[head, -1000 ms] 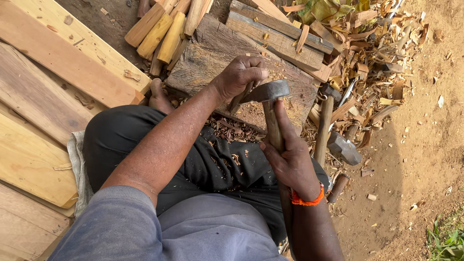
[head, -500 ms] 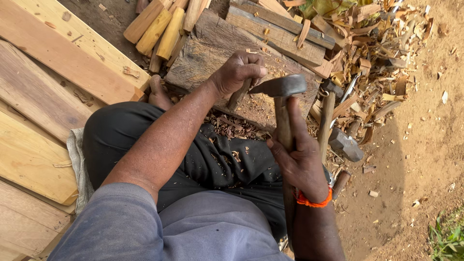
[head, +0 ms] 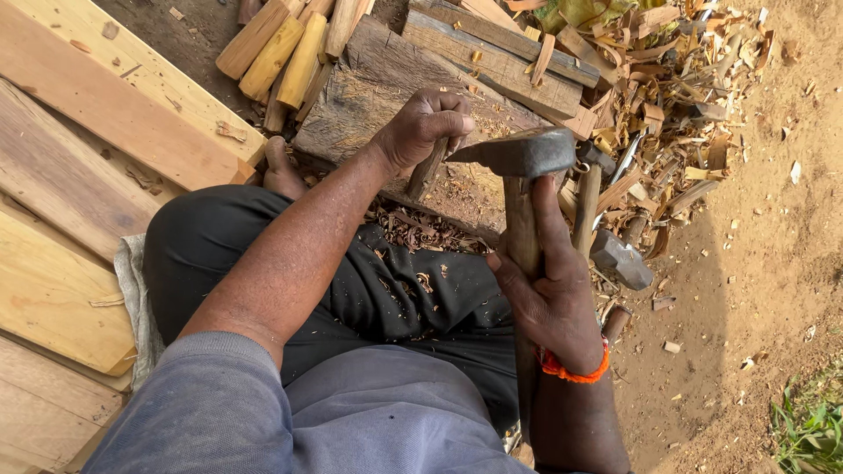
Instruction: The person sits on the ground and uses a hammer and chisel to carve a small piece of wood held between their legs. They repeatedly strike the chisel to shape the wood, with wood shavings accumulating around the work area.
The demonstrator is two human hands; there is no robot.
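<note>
My right hand [head: 551, 298] grips the wooden handle of an adze-like tool whose grey metal head [head: 518, 155] is raised above the work. My left hand [head: 423, 129] is closed around a short wooden stick [head: 428, 171] standing upright on a weathered wooden chopping block [head: 369, 88]. The tool's pointed edge hangs just right of my left fist. An orange band circles my right wrist. My dark trousers, flecked with shavings, fill the middle of the view.
Pale planks [head: 97, 114] lie to the left. Several cut wooden billets [head: 281, 48] rest beyond the block. A pile of wood chips and shavings [head: 676, 88] spreads at the upper right, with two hammers [head: 619, 259] lying on the sandy ground. Grass [head: 812, 426] shows at bottom right.
My right hand has lifted the tool higher and slightly right of the stick. My left hand keeps holding the stick on the block.
</note>
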